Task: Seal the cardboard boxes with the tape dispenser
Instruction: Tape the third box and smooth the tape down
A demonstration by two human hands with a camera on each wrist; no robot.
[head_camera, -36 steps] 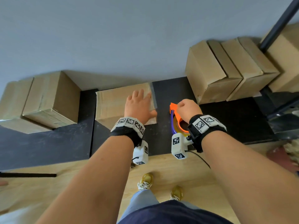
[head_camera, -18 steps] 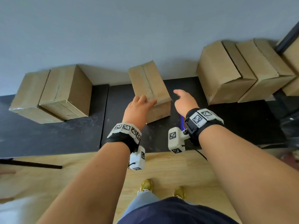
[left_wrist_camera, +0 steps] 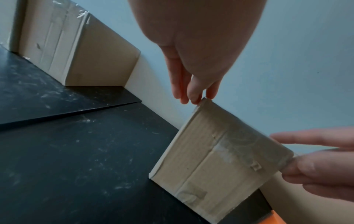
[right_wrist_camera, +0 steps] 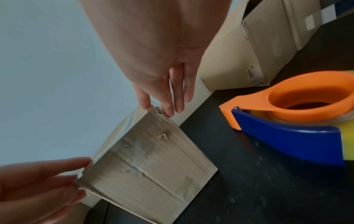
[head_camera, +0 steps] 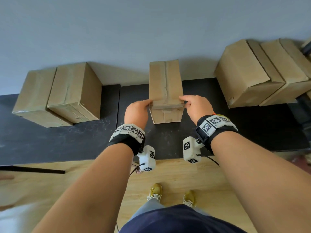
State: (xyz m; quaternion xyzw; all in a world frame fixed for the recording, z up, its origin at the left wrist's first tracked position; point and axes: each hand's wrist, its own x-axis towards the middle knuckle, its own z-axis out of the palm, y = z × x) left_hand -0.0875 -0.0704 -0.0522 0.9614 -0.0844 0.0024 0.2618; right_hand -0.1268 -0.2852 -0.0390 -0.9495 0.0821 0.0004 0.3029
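Observation:
A narrow cardboard box (head_camera: 165, 84) lies lengthwise on the black table (head_camera: 67, 140), its taped seam running away from me. My left hand (head_camera: 148, 103) holds its near left top corner, thumb above and fingers at the side (left_wrist_camera: 193, 97). My right hand (head_camera: 184, 100) pinches the near right corner, index finger on top and thumb on the end face (right_wrist_camera: 157, 109). The taped end face (left_wrist_camera: 220, 159) points towards me. The orange and blue tape dispenser (right_wrist_camera: 287, 118) sits on the table just right of the box, under my right wrist, with no hand on it.
Two taped boxes (head_camera: 58, 93) stand at the left against the grey wall. Several more boxes (head_camera: 252, 73) are stacked at the right. The wooden floor (head_camera: 176, 174) and my shoes lie below the table's near edge.
My right hand let go of the tape dispenser and came to the box. The box was turned from crosswise to lengthwise, and both hands now hold its near corners.

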